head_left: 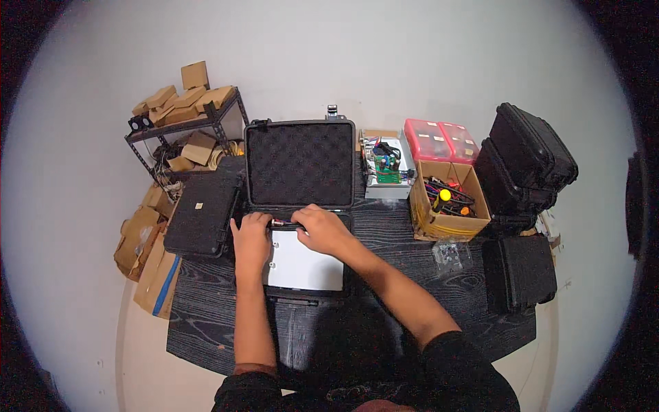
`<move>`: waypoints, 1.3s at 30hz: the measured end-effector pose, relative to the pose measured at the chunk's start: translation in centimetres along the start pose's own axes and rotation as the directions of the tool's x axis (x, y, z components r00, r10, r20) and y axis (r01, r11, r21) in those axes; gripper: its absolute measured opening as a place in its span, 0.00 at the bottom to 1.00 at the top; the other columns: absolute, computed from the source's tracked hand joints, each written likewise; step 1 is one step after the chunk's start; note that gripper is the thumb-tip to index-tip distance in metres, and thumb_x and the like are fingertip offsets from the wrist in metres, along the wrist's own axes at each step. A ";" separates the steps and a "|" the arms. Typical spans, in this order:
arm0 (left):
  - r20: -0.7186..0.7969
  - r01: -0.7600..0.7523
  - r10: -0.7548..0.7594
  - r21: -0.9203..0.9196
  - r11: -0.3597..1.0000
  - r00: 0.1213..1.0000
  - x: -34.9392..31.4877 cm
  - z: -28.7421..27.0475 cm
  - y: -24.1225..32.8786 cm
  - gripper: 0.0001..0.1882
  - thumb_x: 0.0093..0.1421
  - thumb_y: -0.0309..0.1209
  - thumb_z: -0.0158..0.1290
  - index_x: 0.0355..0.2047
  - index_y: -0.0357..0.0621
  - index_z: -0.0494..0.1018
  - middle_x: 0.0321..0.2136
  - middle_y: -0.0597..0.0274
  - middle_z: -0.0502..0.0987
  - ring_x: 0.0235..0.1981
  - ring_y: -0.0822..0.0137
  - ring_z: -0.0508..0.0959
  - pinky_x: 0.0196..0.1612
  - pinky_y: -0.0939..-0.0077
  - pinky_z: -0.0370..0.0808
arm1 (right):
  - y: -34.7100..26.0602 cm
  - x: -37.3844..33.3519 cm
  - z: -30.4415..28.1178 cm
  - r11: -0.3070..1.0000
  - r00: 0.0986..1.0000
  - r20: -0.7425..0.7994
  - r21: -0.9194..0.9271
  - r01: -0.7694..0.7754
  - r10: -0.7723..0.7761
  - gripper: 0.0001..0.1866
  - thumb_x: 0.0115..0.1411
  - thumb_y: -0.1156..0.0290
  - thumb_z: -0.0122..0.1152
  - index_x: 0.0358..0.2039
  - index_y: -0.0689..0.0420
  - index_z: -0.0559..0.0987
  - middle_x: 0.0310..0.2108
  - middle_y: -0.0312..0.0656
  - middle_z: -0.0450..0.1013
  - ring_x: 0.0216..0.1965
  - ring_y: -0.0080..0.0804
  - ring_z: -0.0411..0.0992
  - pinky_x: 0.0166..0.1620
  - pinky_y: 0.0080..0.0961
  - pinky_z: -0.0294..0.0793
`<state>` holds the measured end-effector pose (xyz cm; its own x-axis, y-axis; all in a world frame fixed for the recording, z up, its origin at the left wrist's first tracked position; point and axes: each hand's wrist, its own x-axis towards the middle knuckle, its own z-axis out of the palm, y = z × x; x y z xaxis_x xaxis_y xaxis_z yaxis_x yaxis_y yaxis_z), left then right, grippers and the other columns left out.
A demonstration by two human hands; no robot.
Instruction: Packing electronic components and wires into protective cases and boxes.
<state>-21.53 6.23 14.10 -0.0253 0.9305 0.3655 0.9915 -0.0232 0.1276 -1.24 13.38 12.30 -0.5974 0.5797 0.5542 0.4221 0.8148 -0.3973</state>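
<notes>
A black hard case [354,165] stands open on the table, its raised lid lined with dark egg-crate foam [300,165]. Inside its base lies a white panel [307,264] with small round fittings along its left side. My left hand [252,239] bends over the back left corner of the panel, fingers closed at the gap behind it. From the right, my right hand [321,230] reaches to the same gap with fingers and thumb drawn together. Between the fingertips shows a small shiny piece with reddish and dark parts [278,222]; its kind and ends are hidden.
Left of the open case lies a closed black case [202,214]. To the right are a white enclosure with a green circuit board [388,170], a cardboard box of tools [449,220], red boxes [439,141], a clear bag [452,255] and stacked black cases [525,161]. A shelf [185,128] holds cartons.
</notes>
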 end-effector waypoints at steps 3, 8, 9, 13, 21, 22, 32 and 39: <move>-0.099 0.031 -0.038 -0.068 0.997 0.994 -0.1 0.4 -0.1 0.22 0.62 0.20 0.53 0.57 0.48 0.76 0.54 0.59 0.80 0.59 0.53 0.77 0.69 0.32 0.61 | -0.2 0.3 0.4 1.000 1.000 0.007 0.003 -0.030 0.030 0.10 0.57 0.72 0.64 0.40 0.58 0.83 0.40 0.45 0.80 0.46 0.46 0.77 0.50 0.42 0.80; -0.092 0.041 -0.045 -0.046 0.998 0.995 0.0 0.4 0.2 0.24 0.61 0.20 0.52 0.58 0.48 0.76 0.55 0.59 0.80 0.59 0.55 0.77 0.68 0.30 0.61 | -0.4 0.8 1.2 0.982 0.987 -0.041 -0.105 -0.158 0.154 0.08 0.60 0.71 0.63 0.37 0.57 0.86 0.39 0.45 0.81 0.44 0.47 0.78 0.48 0.42 0.80; -0.078 0.036 -0.039 -0.035 0.999 0.996 -0.1 0.3 0.2 0.24 0.61 0.19 0.52 0.58 0.47 0.76 0.55 0.59 0.80 0.59 0.55 0.77 0.68 0.29 0.62 | -0.5 1.0 1.3 0.982 0.987 -0.041 -0.105 -0.157 0.154 0.08 0.60 0.71 0.63 0.37 0.57 0.86 0.39 0.45 0.81 0.44 0.47 0.78 0.48 0.42 0.80; -0.070 0.040 -0.043 -0.042 0.998 0.997 -0.3 0.5 -0.2 0.23 0.60 0.19 0.52 0.56 0.47 0.77 0.56 0.58 0.80 0.60 0.55 0.77 0.67 0.28 0.61 | -1.2 1.6 1.0 0.946 0.963 -0.019 -0.185 -0.267 0.269 0.08 0.61 0.69 0.63 0.37 0.56 0.87 0.36 0.43 0.82 0.42 0.47 0.79 0.47 0.41 0.80; -0.137 -0.001 -0.018 -0.137 0.991 0.990 -0.3 0.7 -0.5 0.22 0.56 0.18 0.56 0.52 0.42 0.78 0.53 0.49 0.81 0.56 0.46 0.79 0.59 0.50 0.74 | 0.2 -1.3 1.0 0.978 0.982 -0.174 -0.179 -0.104 0.073 0.08 0.62 0.67 0.64 0.39 0.54 0.86 0.37 0.44 0.83 0.42 0.47 0.80 0.45 0.45 0.80; -0.136 0.002 -0.020 -0.136 0.991 0.991 -0.4 0.7 -0.6 0.22 0.56 0.18 0.56 0.52 0.42 0.78 0.53 0.49 0.81 0.56 0.46 0.79 0.59 0.50 0.74 | -0.1 -1.3 1.0 0.979 0.970 -0.213 -0.134 -0.151 0.120 0.08 0.63 0.67 0.64 0.38 0.54 0.86 0.36 0.44 0.82 0.42 0.46 0.80 0.45 0.44 0.80; -0.054 0.114 -0.116 -0.049 0.992 0.992 -0.2 0.3 0.4 0.19 0.62 0.28 0.60 0.53 0.38 0.76 0.57 0.50 0.77 0.57 0.46 0.78 0.64 0.42 0.68 | 1.1 -1.4 1.0 0.956 0.998 -0.070 -0.291 -0.030 0.010 0.07 0.60 0.71 0.59 0.34 0.53 0.86 0.37 0.40 0.80 0.41 0.41 0.79 0.43 0.40 0.80; -0.035 0.092 -0.093 -0.016 0.996 0.995 -0.5 -0.1 0.8 0.24 0.63 0.32 0.62 0.59 0.40 0.75 0.62 0.56 0.74 0.65 0.53 0.72 0.70 0.27 0.57 | 1.0 -3.0 -2.0 0.946 0.998 -0.056 -0.324 -0.009 -0.010 0.15 0.57 0.76 0.63 0.45 0.53 0.88 0.39 0.40 0.79 0.42 0.43 0.77 0.48 0.40 0.77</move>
<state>-20.69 5.67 14.09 -0.1215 0.9153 0.3839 0.9829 0.0569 0.1753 2.31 12.44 11.72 -0.5620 0.5710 0.5985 0.6257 0.7667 -0.1438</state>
